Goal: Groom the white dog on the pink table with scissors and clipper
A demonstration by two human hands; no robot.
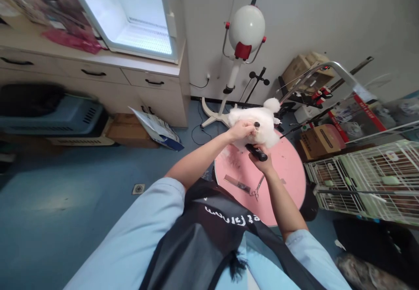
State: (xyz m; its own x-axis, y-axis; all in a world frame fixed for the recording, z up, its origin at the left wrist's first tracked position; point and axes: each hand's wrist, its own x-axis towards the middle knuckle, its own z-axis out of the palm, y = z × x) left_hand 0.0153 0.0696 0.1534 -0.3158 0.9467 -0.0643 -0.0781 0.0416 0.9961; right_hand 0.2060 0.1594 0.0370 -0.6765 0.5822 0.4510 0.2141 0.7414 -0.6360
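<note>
A fluffy white dog [244,114] is on a round pink grooming table [290,168]. My left hand [242,130] is closed on part of the dog, right beside a small dark round spot; whether that is a paw pad or the nose I cannot tell. Wrapped in my right hand [263,161] is a black hair clipper [257,151], its front end close against the dog's fur. On the tabletop nearer me lie a metal comb [237,183] and a pair of scissors [257,190]. Tufts of loose fur are scattered by the dog.
Behind the table stands a white dryer [247,28] on a wheeled stand. A curved metal arm [327,65] rises at the table's far right. Wire cages [369,181] line the right side. Cabinets [157,93], a lit white chamber [140,24] and a blue pet carrier [65,117] are left.
</note>
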